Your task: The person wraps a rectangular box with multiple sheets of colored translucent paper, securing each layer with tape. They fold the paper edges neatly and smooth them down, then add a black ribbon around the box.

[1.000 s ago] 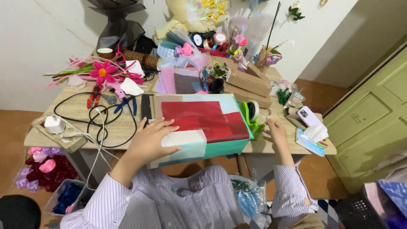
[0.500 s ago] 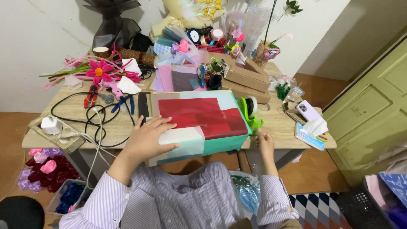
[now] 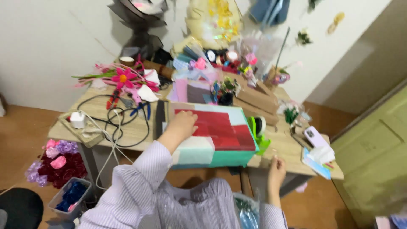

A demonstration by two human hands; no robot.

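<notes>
A stack of felt sheets [image 3: 220,131], red on top with pale blue, white and teal beneath, lies on the wooden table [image 3: 135,131] in front of me. My left hand [image 3: 183,124] rests flat on the stack's left part, fingers spread over the red sheet. My right hand [image 3: 276,166] hangs at the table's front edge, right of the stack, fingers loosely curled; it holds nothing that I can make out. Both arms wear a striped purple-white shirt.
Black cables, a white charger [image 3: 78,120] and pliers [image 3: 113,98] lie left. Pink felt flowers [image 3: 123,78] sit at back left, with craft supplies and ribbon rolls [image 3: 220,57] behind. A phone [image 3: 313,136] and tissues [image 3: 322,154] lie right. A flower bouquet [image 3: 57,163] stands on the floor.
My right hand has slid down off the tabletop to the front edge. My left hand has moved further onto the red sheet. The view has shifted to the right.
</notes>
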